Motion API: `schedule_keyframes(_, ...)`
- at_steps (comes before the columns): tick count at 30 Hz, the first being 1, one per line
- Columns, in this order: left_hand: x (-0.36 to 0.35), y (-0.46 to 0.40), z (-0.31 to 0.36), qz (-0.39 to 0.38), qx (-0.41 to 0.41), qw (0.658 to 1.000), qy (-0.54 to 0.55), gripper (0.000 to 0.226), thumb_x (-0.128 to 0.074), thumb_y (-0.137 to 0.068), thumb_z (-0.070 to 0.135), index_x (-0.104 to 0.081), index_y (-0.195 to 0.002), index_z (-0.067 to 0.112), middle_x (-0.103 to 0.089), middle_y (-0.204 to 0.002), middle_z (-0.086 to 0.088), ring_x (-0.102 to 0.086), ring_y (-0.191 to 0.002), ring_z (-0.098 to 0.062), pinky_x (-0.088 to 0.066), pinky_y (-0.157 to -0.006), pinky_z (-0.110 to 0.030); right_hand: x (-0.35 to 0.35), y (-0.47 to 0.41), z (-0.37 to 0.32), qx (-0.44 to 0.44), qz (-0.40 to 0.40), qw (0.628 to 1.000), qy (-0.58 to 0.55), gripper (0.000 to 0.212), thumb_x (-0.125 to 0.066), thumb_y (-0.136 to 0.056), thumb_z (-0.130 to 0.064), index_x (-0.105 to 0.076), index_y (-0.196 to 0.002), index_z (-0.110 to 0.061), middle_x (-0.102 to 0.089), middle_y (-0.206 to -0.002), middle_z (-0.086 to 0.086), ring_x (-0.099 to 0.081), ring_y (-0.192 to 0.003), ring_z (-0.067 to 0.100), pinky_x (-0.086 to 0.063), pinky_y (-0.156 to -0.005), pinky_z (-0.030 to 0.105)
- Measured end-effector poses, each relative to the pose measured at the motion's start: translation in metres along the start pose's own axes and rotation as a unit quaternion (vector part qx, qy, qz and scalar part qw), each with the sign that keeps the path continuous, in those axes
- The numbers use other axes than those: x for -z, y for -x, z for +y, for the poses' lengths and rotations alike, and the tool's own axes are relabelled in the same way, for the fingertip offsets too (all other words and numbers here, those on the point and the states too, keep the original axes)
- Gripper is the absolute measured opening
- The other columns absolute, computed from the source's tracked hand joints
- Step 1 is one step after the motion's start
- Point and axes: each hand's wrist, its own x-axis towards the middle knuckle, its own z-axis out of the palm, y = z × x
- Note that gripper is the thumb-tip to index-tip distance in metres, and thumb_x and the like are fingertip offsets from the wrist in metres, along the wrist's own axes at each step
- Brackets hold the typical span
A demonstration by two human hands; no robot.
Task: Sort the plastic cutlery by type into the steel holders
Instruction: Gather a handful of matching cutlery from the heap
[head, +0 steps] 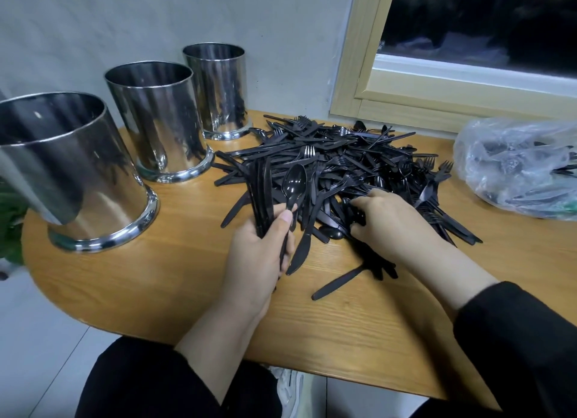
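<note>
A big heap of black plastic cutlery (343,161), forks, knives and spoons mixed, lies on the wooden table (187,277). Three steel holders stand along the left: a near one (71,174), a middle one (159,120), a far one (218,89). My left hand (259,255) grips a bundle of black knives (260,192) and pinches a black spoon (293,183) with the thumb, bowl up. My right hand (390,220) reaches into the heap's near edge, fingers curled around dark pieces (354,213); which type they are I cannot tell.
A clear plastic bag (518,164) holding more black cutlery lies at the table's right end. A window frame (406,102) runs along the back right, a grey wall behind the holders. Loose knives (337,281) lie near the front. Green leaves (9,224) show at far left.
</note>
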Motion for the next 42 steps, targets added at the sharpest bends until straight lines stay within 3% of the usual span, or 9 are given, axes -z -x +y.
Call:
schedule_keyframes(9, -0.001, -0.001, -0.002, -0.013, 0.0, 1.0, -0.012, 0.02, -0.056, -0.105, 0.023, -0.071, -0.099, 0.036, -0.056, -0.063, -0.003, -0.042, -0.049, -0.017, -0.036, -0.047, -0.028, 0.001, -0.009, -0.007, -0.034, 0.002, 0.998, -0.05, 0.021, -0.062, -0.089, -0.02, -0.069, -0.107, -0.013, -0.068, -0.088, 0.006, -0.064, -0.08, 0.024, -0.054, -0.066, 0.033)
schedule_keyframes(12, -0.001, -0.001, -0.003, -0.008, 0.005, 1.0, -0.02, 0.016, -0.054, -0.105, 0.018, -0.067, -0.108, 0.028, -0.055, -0.063, -0.003, -0.042, -0.05, -0.017, -0.036, -0.048, -0.028, 0.001, -0.009, -0.007, -0.059, 0.011, 0.991, -0.123, 0.023, -0.065, -0.092, -0.02, -0.069, -0.115, -0.016, -0.072, -0.099, 0.006, -0.067, -0.086, 0.023, -0.057, -0.075, 0.034)
schedule_keyframes(15, -0.001, -0.002, -0.003, -0.014, 0.003, 0.999, -0.032, 0.017, -0.053, -0.105, 0.016, -0.065, -0.109, 0.028, -0.056, -0.064, -0.001, -0.042, -0.051, -0.018, -0.037, -0.048, -0.027, 0.003, -0.012, -0.001, -0.081, 0.025, 0.973, -0.216, 0.007, -0.069, -0.092, -0.024, -0.069, -0.093, -0.017, -0.071, -0.086, 0.0, -0.061, -0.067, 0.016, -0.047, -0.059, 0.025)
schedule_keyframes(21, -0.001, -0.001, -0.003, -0.022, -0.009, 0.999, -0.04, 0.017, -0.053, -0.105, 0.017, -0.067, -0.111, 0.025, -0.056, -0.067, -0.003, -0.043, -0.053, -0.021, -0.038, -0.048, -0.027, 0.025, -0.005, -0.003, -0.056, 0.117, 0.91, -0.395, 0.028, -0.072, -0.092, -0.033, -0.066, -0.073, -0.013, -0.055, -0.055, -0.008, -0.039, -0.041, 0.005, -0.034, -0.044, 0.014)
schedule_keyframes(25, -0.002, 0.001, -0.001, -0.019, -0.005, 0.999, -0.038, 0.017, -0.054, -0.105, 0.019, -0.068, -0.111, 0.028, -0.057, -0.069, -0.002, -0.048, -0.058, -0.02, -0.038, -0.048, -0.028, 0.046, 0.006, -0.016, -0.022, 0.207, 0.867, -0.452, 0.026, -0.072, -0.091, -0.033, -0.067, -0.074, -0.014, -0.061, -0.064, 0.004, -0.055, -0.058, 0.007, -0.041, -0.056, 0.014)
schedule_keyframes(29, -0.003, 0.003, 0.0, -0.015, 0.002, 0.999, -0.035, 0.018, -0.056, -0.104, 0.02, -0.069, -0.107, 0.032, -0.059, -0.07, 0.0, -0.055, -0.062, -0.016, -0.041, -0.05, -0.025, 0.049, 0.016, -0.035, 0.003, 0.135, 0.828, -0.545, 0.027, -0.072, -0.093, -0.025, -0.065, -0.08, -0.002, -0.07, -0.068, 0.01, -0.073, -0.077, 0.032, -0.059, -0.07, 0.032)
schedule_keyframes(32, -0.005, 0.005, 0.005, -0.015, 0.007, 1.0, -0.023, 0.019, -0.055, -0.105, 0.016, -0.07, -0.105, 0.029, -0.059, -0.071, -0.003, -0.058, -0.064, -0.017, -0.042, -0.049, -0.018, 0.034, 0.019, -0.051, 0.009, 0.11, 0.842, -0.529, 0.023, -0.073, -0.091, -0.029, -0.065, -0.075, -0.014, -0.072, -0.068, 0.004, -0.072, -0.072, 0.033, -0.062, -0.072, 0.05)
schedule_keyframes(39, -0.004, 0.005, 0.006, -0.017, -0.003, 0.999, -0.044, 0.018, -0.057, -0.104, 0.019, -0.066, -0.115, 0.03, -0.074, -0.086, 0.0, -0.07, -0.065, -0.028, -0.04, -0.046, -0.014, 0.012, 0.016, -0.071, -0.023, 0.148, 0.857, -0.494, 0.021, -0.075, -0.088, -0.032, -0.068, -0.073, -0.019, -0.069, -0.069, 0.003, -0.068, -0.07, 0.024, -0.057, -0.071, 0.043)
schedule_keyframes(42, -0.005, 0.006, 0.007, -0.032, -0.008, 0.998, -0.05, 0.024, -0.057, -0.104, 0.018, -0.065, -0.117, 0.037, -0.076, -0.085, 0.001, -0.072, -0.065, -0.023, -0.041, -0.048, -0.013, 0.006, 0.015, -0.075, -0.04, 0.164, 0.854, -0.492, 0.021, -0.074, -0.089, -0.032, -0.068, -0.072, -0.021, -0.069, -0.071, 0.001, -0.067, -0.069, 0.018, -0.057, -0.068, 0.039)
